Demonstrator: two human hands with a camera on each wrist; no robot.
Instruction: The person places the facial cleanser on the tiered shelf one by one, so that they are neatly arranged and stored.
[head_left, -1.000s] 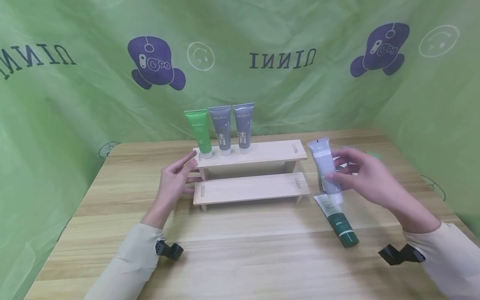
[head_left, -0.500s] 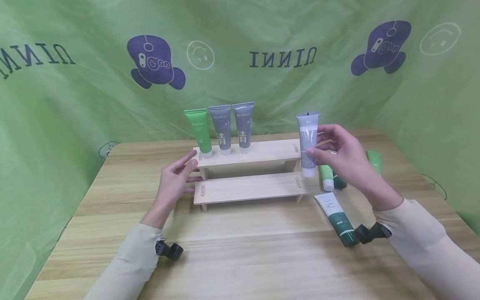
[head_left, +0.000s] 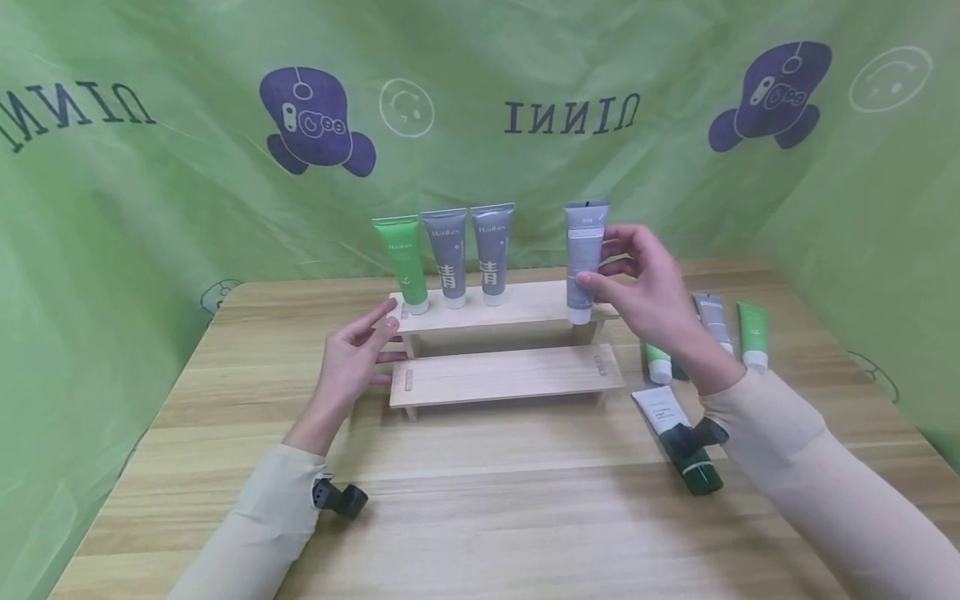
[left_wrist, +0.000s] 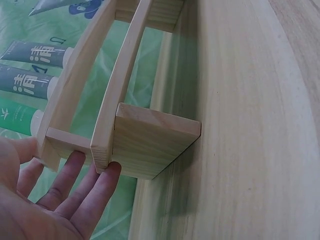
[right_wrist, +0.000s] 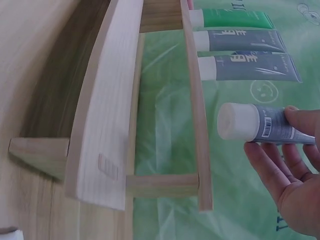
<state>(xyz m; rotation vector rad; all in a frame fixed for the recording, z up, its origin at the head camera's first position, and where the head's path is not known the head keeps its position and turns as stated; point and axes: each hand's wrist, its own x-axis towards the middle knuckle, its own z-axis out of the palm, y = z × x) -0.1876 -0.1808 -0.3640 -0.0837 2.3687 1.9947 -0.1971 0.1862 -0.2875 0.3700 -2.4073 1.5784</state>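
While your right hand pinches the gray tube just above the stand's right end and your left hand rests spread fingers against the stand at its left, releasing a tilted cap could topple that tube.

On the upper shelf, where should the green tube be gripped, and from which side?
Probably mid-body, from the person's left: the green tube stands upright on its white cap, a gray tube close on its right, no tube on its left.

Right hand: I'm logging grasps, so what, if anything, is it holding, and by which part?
The right hand holds a grey-blue plastic squeeze tube by its body, between the white cap and flat sealed end.
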